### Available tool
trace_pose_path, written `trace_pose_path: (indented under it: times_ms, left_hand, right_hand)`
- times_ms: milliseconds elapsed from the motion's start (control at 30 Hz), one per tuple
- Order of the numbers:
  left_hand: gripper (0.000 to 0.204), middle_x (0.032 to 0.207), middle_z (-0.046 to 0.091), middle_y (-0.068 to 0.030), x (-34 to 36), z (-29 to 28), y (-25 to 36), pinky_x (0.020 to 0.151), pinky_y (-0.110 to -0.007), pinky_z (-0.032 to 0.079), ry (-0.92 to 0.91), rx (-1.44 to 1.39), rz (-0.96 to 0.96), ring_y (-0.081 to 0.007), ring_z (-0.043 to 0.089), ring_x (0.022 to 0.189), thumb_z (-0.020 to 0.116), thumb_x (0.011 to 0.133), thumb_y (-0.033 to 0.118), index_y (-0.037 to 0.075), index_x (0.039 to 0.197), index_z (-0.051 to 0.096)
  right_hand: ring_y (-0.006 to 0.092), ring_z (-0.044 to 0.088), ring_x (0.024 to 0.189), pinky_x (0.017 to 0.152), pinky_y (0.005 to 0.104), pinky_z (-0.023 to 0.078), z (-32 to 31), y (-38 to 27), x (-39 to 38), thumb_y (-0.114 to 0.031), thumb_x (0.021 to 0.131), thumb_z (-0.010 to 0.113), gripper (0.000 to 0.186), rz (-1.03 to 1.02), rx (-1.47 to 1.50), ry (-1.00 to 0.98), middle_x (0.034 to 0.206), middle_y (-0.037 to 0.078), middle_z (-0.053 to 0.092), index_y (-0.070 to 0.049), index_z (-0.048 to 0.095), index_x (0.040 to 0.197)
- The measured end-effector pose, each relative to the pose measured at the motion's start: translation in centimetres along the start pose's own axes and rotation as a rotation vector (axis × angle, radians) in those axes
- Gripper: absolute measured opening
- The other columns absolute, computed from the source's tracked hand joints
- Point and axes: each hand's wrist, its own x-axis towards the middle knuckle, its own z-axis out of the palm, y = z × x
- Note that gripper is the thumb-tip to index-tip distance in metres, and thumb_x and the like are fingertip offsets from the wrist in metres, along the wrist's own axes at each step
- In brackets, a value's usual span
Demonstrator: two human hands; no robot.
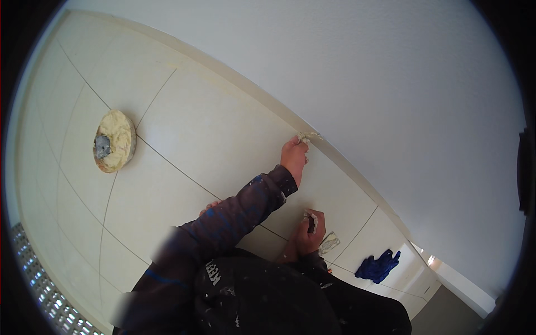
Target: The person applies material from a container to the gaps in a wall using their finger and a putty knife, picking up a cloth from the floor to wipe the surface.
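My left hand (293, 157) reaches out to the foot of the wall, its fingers drawn together around a dab of cream putty (309, 135). The putty touches the top of the skirting (335, 158), and some sticks to the fingers. Closer to my body, my right hand (310, 233) is curled with pale smears on its fingertips. A dark gap or object shows inside its curl; I cannot make out which. Just beside that wrist is a small flat rectangular piece (330, 242) smeared with putty.
A round tub (126, 162) of cream putty, with a grey piece stuck in it, stands on the tiled floor (184, 123) to the left. A crumpled dark blue cloth (378, 267) lies at right. The white wall (402, 100) rises beyond the skirting. Perforated blocks (42, 285) edge the lower left.
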Motion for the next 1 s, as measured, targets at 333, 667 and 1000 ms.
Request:
trace_pose_path:
  times_ms: [333, 667, 1000]
  left_hand:
    - [0.036, 0.108, 0.051, 0.0046, -2.6, 1.6, 0.0, 0.078, -0.03, 0.038, -0.17, -0.321, 0.042, -0.0088, 0.047, 0.089, 0.045, 0.086, -0.001, 0.014, 0.117, 0.056]
    - [0.044, 0.118, 0.052, 0.0009, -5.6, 3.2, 0.0, 0.078, -0.028, 0.041, -0.24, -0.158, 0.087, -0.0093, 0.048, 0.09, 0.046, 0.092, -0.003, 0.011, 0.133, 0.053]
    - [0.034, 0.108, 0.057, 0.0033, -3.9, -0.5, -1.0, 0.073, -0.026, 0.041, -0.066, -0.072, -0.006, -0.0064, 0.049, 0.086, 0.047, 0.095, 0.002, 0.012, 0.126, 0.057]
  right_hand:
    - [0.0262, 0.068, 0.091, 0.083, 0.0354, 0.054, 0.2, -0.5, 0.1, -0.001, 0.089, 0.055, 0.025, 0.002, 0.015, -0.007, 0.101, 0.015, 0.066, 0.001, 0.066, 0.112]
    - [0.0235, 0.066, 0.087, 0.08, 0.0332, 0.053, 0.1, -0.6, 0.2, -0.002, 0.091, 0.055, 0.023, -0.012, -0.011, 0.003, 0.098, 0.013, 0.065, 0.001, 0.065, 0.111]
    - [0.0253, 0.067, 0.087, 0.08, 0.0348, 0.054, 0.0, 0.0, 0.2, -0.003, 0.09, 0.056, 0.023, -0.004, 0.002, 0.0, 0.098, 0.014, 0.066, 0.001, 0.065, 0.111]
